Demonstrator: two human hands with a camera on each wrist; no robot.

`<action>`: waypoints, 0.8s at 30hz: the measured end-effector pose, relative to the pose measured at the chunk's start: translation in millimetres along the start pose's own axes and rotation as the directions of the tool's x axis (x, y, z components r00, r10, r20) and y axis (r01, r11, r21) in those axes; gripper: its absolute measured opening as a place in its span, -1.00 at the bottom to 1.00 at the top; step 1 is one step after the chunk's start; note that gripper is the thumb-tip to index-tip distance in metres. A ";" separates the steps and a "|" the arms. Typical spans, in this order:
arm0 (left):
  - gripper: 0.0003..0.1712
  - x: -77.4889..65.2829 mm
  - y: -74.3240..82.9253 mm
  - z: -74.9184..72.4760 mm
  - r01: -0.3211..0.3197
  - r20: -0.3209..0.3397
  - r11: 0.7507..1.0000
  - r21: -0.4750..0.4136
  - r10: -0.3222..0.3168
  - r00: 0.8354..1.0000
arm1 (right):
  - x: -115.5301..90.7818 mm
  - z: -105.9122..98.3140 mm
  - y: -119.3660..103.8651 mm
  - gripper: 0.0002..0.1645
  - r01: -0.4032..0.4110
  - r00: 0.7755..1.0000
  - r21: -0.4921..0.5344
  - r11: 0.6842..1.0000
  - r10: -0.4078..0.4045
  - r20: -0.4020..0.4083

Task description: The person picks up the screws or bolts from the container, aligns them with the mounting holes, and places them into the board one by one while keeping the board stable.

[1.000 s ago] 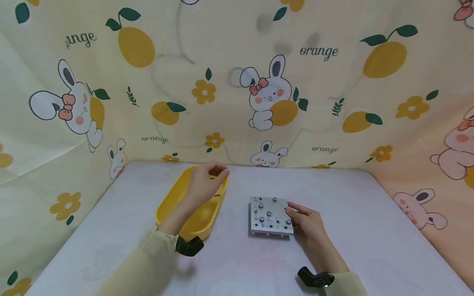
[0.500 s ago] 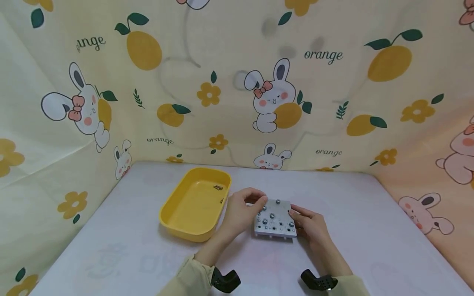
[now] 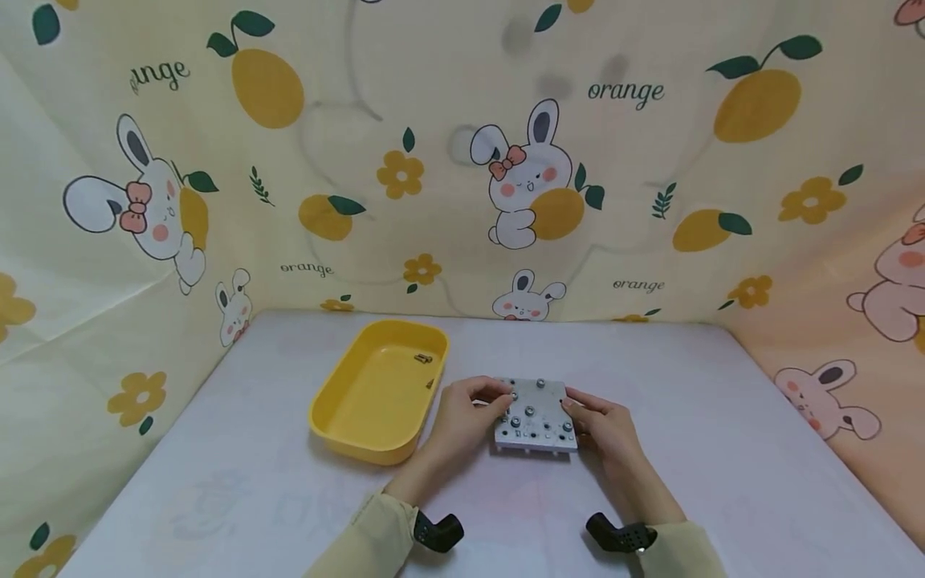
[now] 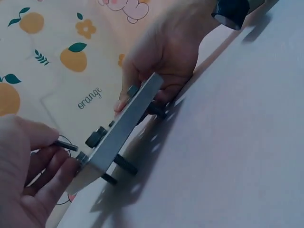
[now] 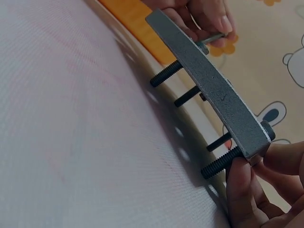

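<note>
A square grey metal plate point(image 3: 551, 400) with rows of holes and several bolts point(image 5: 164, 73) through it is held level above the white table. My right hand point(image 3: 610, 429) grips its right edge, thumb on top and fingers beneath. At the plate's left side, my left hand point(image 3: 462, 417) pinches a thin screw point(image 4: 66, 145) between thumb and fingers, close over the top face beside a bolt head. In the right wrist view the same screw point(image 5: 213, 37) shows near the far end of the plate. Bolt shanks point(image 4: 125, 164) stick out underneath.
Left of the plate stands a yellow tray point(image 3: 321, 417), with a few small screws point(image 3: 423, 359) lying toward its far right corner. A patterned cloth point(image 3: 433, 201) hangs behind the table point(image 3: 238, 449) and along both sides.
My left hand has come out of the yellow tray and moved right to the plate, bringing the screw. The right hand keeps its grip on the plate in about the same place.
</note>
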State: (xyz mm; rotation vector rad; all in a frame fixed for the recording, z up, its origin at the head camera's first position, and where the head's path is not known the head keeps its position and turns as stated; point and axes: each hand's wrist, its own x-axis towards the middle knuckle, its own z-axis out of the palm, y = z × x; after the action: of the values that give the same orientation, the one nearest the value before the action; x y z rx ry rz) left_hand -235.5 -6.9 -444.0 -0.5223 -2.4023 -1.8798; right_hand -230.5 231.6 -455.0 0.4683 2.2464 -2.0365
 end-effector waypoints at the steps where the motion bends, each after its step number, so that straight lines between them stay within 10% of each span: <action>1: -0.83 0.3 -1.8 -0.9 -0.016 0.005 1.000 0.006 0.016 1.000 | 0.2 0.2 0.3 -0.46 -0.003 1.000 0.000 1.000 0.003 -0.004; 12: -0.89 2.0 -4.1 -16.0 -0.149 0.216 0.989 -0.011 0.148 0.965 | 0.5 -0.3 -0.2 -0.44 -0.005 1.000 -0.007 1.000 0.005 -0.006; 24: -0.91 -11.6 23.0 -20.1 -0.179 0.237 0.983 -0.039 0.183 0.954 | -0.6 1.3 -2.0 -0.45 -0.010 1.000 -0.015 1.000 0.010 -0.009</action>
State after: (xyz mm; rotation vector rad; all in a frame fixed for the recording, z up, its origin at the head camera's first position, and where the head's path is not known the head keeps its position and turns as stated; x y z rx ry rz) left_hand -221.2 -24.0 -420.1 -0.9881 -2.3785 -1.8558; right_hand -230.7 230.1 -453.1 0.4869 2.2581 -2.0156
